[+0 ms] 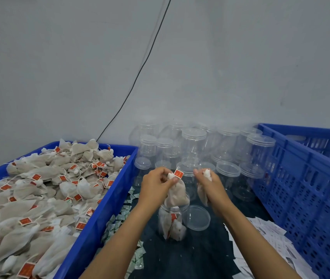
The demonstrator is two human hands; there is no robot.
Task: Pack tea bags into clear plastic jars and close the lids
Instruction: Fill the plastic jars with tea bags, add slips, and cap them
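Clear jar (173, 220) stands open below as my left hand (156, 184) pinches 1 tea bag (176, 193) over it, right hand (210, 185) gripping another bag (202, 193) ready.

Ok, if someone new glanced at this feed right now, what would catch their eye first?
Probably both hands mid-frame, the left hand and right hand each gripping a tea bag over the open jar. Then the blue crate at left, heaped with red-tagged bags, and the empty jars stacked behind.
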